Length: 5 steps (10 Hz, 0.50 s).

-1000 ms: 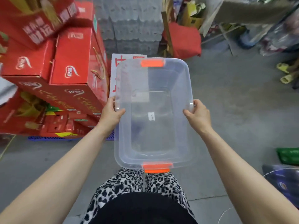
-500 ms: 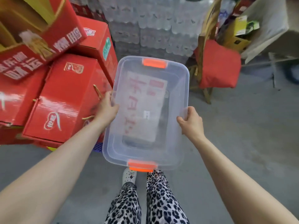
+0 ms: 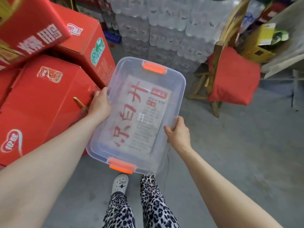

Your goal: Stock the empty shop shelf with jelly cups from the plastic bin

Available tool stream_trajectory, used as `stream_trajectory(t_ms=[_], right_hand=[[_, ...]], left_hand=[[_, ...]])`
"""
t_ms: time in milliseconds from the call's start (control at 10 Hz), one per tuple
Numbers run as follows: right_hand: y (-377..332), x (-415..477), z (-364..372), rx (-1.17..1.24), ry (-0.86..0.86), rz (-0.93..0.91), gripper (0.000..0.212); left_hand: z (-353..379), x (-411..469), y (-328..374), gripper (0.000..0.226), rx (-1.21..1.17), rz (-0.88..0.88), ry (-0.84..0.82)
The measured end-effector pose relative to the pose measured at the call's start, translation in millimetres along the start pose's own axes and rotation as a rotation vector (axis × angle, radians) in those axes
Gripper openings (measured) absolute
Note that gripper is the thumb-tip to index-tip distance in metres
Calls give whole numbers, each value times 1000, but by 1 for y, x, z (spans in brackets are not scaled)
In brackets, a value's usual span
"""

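White clog (image 3: 120,184) + leopard-print legs (image 3: 148,203) at bottom, concrete floor. Clear plastic bin (image 3: 174,89) held off floor in front of body, empty, no jelly cups seen. L hand (image 3: 100,104) grips left long rim, R hand (image 3: 178,134) grips right long rim, nearer body; hands apart, bin between. Long axis runs away from person, far orange latch (image 3: 153,68) skewed right. Red cartons (image 3: 41,102) just beside L hand; water-bottle packs (image 3: 164,30) beyond. No shelf in view.
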State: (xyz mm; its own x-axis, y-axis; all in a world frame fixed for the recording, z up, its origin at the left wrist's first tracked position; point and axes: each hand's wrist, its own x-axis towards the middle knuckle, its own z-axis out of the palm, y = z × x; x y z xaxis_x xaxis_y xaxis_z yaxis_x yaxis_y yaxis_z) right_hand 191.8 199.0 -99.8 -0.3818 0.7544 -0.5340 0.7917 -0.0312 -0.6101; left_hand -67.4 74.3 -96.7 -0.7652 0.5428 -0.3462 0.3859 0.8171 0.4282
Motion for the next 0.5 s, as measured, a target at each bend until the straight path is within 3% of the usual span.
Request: stream_trajectory(t_ms=[100, 200, 300, 400, 500], right_hand=[[1, 2, -2, -54, -36, -10, 32], [-4, 2, -9, -155, -85, 0, 39], [-10, 4, -20, -348, -136, -8, 47], [-24, -9, -39, -603, -206, -71, 38], [-43, -24, -61, -802, -139, -236, 31]], left_hand=[[4, -7, 5, 53, 55, -30, -20], [1, -21, 10, 73, 87, -58, -76], [-5, -38, 10, 67, 109, 8, -73], [-22, -66, 17, 56, 149, 74, -94], [-40, -88, 33, 51, 155, 198, -116]])
